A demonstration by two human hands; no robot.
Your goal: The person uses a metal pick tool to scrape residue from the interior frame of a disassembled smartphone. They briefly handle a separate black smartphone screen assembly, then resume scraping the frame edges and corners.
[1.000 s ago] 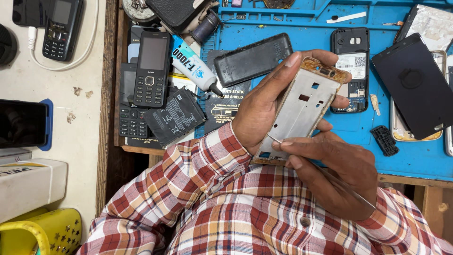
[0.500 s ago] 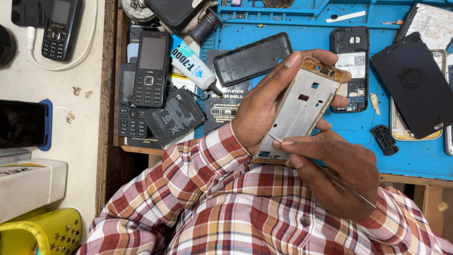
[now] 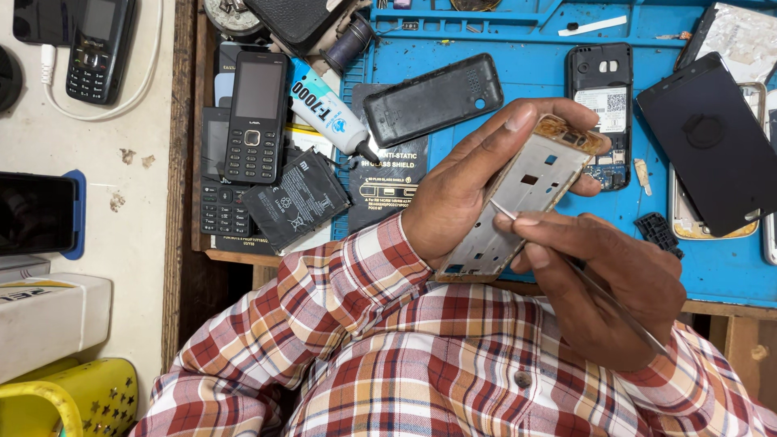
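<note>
Phone frame (image 3: 522, 206): a bare silver metal mid-plate with small rectangular cut-outs and a rust-brown, worn top end; tilted, top end up and to the right, held in the air above the near edge of the worktop, over the blue mat (image 3: 518, 36).

Left hand (image 3: 469, 182): clasped around the frame, fingers across its top end, thumb along the left side.

Right hand (image 3: 599, 279): pinched on thin metal tweezers (image 3: 583, 275), whose tip touches the face of the frame near its middle; the rear end runs back over the wrist.

Sleeves: red, white and orange plaid shirt (image 3: 437, 356) fills the space below the near edge.

Open room: a bare strip of mat lies right of the frame, toward the near right corner, with a small black part (image 3: 657, 231) on it.

Just beyond the hands: black back cover (image 3: 433, 99), a glue tube (image 3: 328, 109) and a dark flat packet (image 3: 388, 190).

Right edge: open phone with label (image 3: 599, 105), a black screen panel (image 3: 712, 142).

Left edge of mat: two keypad phones (image 3: 255, 117), overlapped, and a flat battery (image 3: 295, 198).

Far left: pale counter (image 3: 121, 226) with another keypad phone (image 3: 97, 48) and a yellow basket (image 3: 81, 400).
</note>
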